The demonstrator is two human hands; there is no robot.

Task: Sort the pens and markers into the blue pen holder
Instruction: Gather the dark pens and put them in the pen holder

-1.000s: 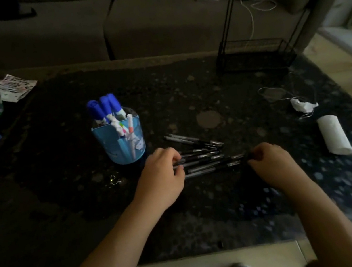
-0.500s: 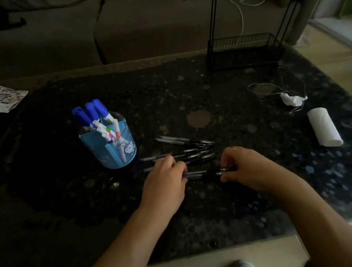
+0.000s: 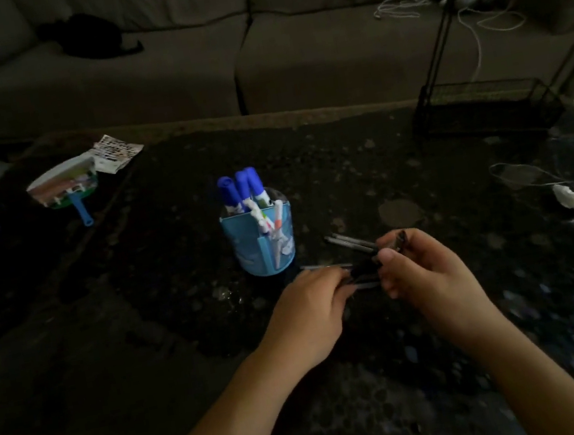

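Gathering dark pens lengthwise between both closed hands, left and right, we hold the bundle level just right of the upright holder, nearer the left.

I log: pen holder on counter; markers in it; loose pens right of it.

Three blue-capped markers, one holder, two hands.
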